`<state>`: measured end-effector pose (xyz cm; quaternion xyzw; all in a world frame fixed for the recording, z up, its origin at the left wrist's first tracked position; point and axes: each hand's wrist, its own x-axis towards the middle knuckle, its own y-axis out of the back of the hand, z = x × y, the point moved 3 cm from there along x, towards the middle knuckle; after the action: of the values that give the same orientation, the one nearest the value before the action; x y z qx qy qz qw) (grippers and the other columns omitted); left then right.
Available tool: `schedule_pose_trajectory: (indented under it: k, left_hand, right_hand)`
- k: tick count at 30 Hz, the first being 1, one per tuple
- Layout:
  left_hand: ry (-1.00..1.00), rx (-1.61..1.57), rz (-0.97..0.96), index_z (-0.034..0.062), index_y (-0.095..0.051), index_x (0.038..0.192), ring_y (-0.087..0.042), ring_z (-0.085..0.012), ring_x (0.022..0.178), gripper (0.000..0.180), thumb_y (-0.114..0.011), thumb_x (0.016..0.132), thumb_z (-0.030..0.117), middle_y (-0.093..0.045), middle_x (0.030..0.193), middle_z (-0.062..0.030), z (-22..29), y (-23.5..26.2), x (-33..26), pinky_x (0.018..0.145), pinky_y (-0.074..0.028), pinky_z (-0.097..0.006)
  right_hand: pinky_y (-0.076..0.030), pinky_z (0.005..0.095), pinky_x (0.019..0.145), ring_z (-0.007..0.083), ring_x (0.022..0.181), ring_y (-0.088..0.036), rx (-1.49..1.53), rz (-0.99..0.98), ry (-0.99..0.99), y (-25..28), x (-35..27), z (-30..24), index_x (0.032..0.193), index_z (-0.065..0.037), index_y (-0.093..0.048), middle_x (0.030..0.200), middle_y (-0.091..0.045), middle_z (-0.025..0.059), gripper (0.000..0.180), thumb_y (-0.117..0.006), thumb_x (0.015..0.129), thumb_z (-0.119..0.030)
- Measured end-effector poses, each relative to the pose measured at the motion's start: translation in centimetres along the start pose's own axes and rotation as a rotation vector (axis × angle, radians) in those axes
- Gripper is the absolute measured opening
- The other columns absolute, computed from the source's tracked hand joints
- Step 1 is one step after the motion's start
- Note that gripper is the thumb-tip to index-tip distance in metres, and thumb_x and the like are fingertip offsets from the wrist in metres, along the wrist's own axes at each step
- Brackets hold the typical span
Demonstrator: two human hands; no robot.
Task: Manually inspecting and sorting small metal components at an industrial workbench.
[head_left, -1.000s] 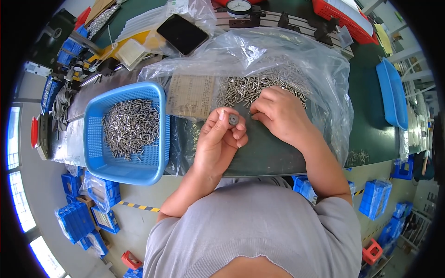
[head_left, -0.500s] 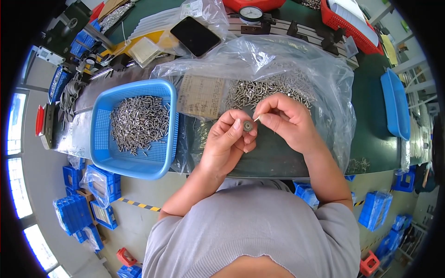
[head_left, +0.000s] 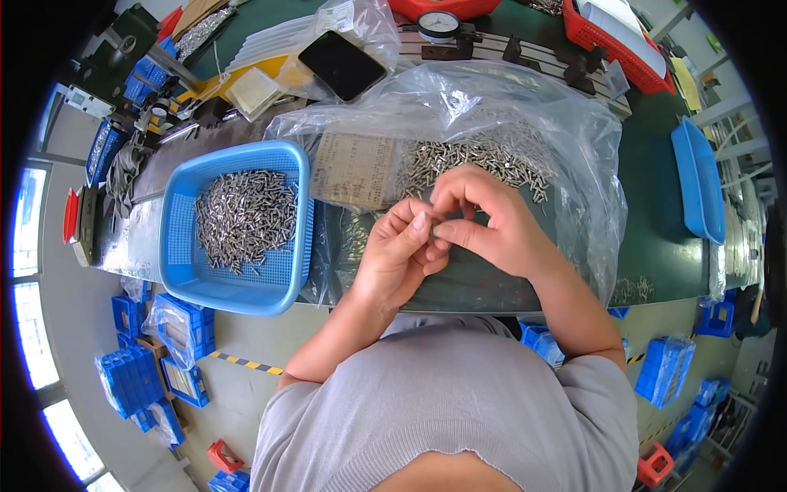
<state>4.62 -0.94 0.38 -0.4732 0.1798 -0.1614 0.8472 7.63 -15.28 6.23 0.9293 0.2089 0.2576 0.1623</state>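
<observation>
My left hand (head_left: 402, 246) is closed, thumb against fingers, around a small round metal ring (head_left: 436, 230) that my right fingers mostly cover. My right hand (head_left: 488, 221) pinches at the ring's face, its thumb and fingertips touching my left fingertips. The small metal pin it held a moment earlier is hidden between the fingers. Behind my hands, a pile of small metal pins (head_left: 467, 160) lies on and partly under a clear plastic bag (head_left: 574, 156). To the left, a blue plastic basket (head_left: 302, 238) holds many more such pins.
A brown printed card (head_left: 354, 170) lies under the plastic beside the basket. Further back are a black phone (head_left: 342, 65), a dial gauge (head_left: 438, 27) on a metal rail and a red basket (head_left: 623, 49). A blue tray (head_left: 698, 180) stands at the right edge of the green table (head_left: 660, 221).
My right hand has moved left and slightly down, bringing the pin to the ring in my left hand. Its fingers now cover the ring. The left hand has hardly moved.
</observation>
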Motion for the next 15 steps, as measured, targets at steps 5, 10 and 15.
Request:
schedule_pose_trajectory:
  k: [5,10,15]
  left_hand:
    - [0.057,0.038,-0.01,0.0081,-0.056,0.087,-0.042,-0.008,0.054,0.023,-0.06,0.09,0.031,-0.056,0.07,-0.0034,-0.09,-0.13,-0.14,0.043,-0.029,-0.021]
    - [0.04,0.013,0.096,0.007,-0.057,0.095,-0.047,-0.0112,0.061,0.023,-0.056,0.093,0.03,-0.059,0.078,-0.0053,-0.29,-0.17,-0.04,0.051,-0.036,-0.024]
    - [-0.024,-0.011,-0.011,0.0062,-0.056,0.1,-0.05,-0.0128,0.072,0.02,-0.052,0.095,0.025,-0.058,0.085,-0.0059,-0.34,0.29,0.1,0.056,-0.038,-0.025]
  right_hand:
    - [-0.044,0.0283,0.076,0.0153,0.09,-0.054,0.188,-0.121,-0.137,-0.21,-0.18,0.73,0.09,-0.007,-0.063,0.1,-0.055,0.0037,0.019,-0.07,0.073,-0.005]
    - [-0.045,0.0298,0.076,0.0188,0.085,-0.057,0.015,0.042,-0.072,0.25,-0.13,0.17,0.081,-0.005,-0.058,0.086,-0.057,0.0051,0.017,-0.071,0.07,-0.003]
    - [-0.045,0.0307,0.072,0.0195,0.081,-0.057,-0.074,0.06,0.014,0.47,-0.25,0.2,0.082,-0.005,-0.06,0.084,-0.058,0.0043,0.016,-0.072,0.07,-0.004]
